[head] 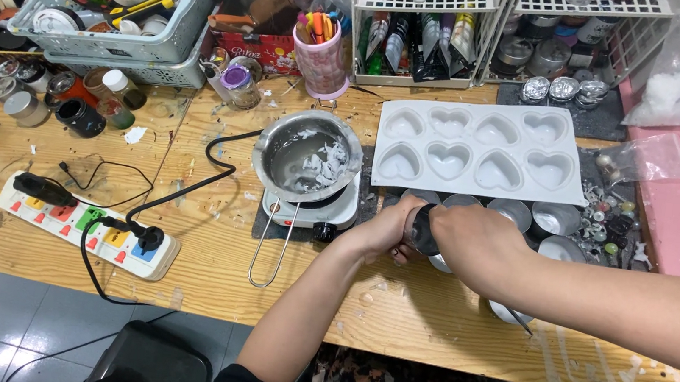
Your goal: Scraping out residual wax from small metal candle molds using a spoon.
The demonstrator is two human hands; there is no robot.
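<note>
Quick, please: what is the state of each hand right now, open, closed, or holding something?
Left hand: closed on the small dark bottle, gripping it from the left side.
Right hand: closed over the same small dark bottle from the right.

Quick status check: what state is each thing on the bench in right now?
Melting pot: on the hotplate, white flakes inside.
Heart mould: cavities empty.
Power strip: black plug inserted.
Small dark container: gripped by both hands.
Left hand: closed on the container.
Right hand: closed on the container.
</note>
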